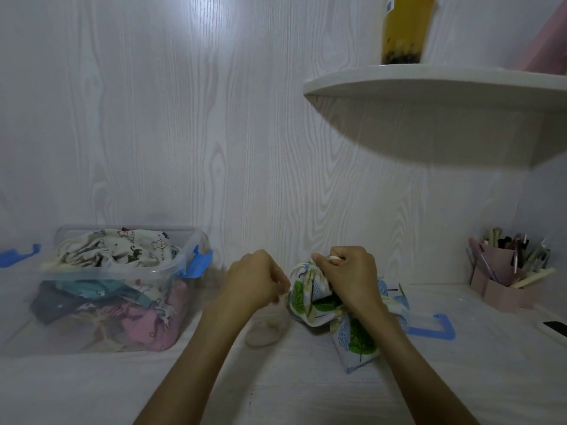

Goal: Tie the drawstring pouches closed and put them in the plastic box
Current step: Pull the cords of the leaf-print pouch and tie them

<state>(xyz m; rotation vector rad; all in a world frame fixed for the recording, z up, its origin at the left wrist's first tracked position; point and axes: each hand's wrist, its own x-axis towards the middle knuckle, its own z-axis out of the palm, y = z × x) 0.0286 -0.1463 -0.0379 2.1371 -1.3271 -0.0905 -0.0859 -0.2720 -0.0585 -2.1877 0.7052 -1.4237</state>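
Tabletop scene, seen from above and behind two bare forearms reaching forward. At centre, right hand (346, 273) curled tight around the gathered neck of a leaf-print pouch (319, 299), with a pale drawstring (333, 258) showing between thumb and finger. Left hand (256, 280) at nine o'clock from the pouch, just beside it, fingers curled and blurred; likely pinching the other cord end, but too smeared to tell. Hands close but not touching. Pouch resting on the white table (291, 391), its body spread toward five o'clock. Plastic box (116, 289) well apart at nine o'clock, lid off, already heaped with printed pouches. Blue-edged lid (429, 326) lying at three o'clock of the pouch; pink pen holder (506, 280) farther off the same way. Step in hand, by judgement: cinching and knotting this pouch. Next move calls for pulling the cords apart until the neck closes, knotting, then carrying the pouch left into the box.
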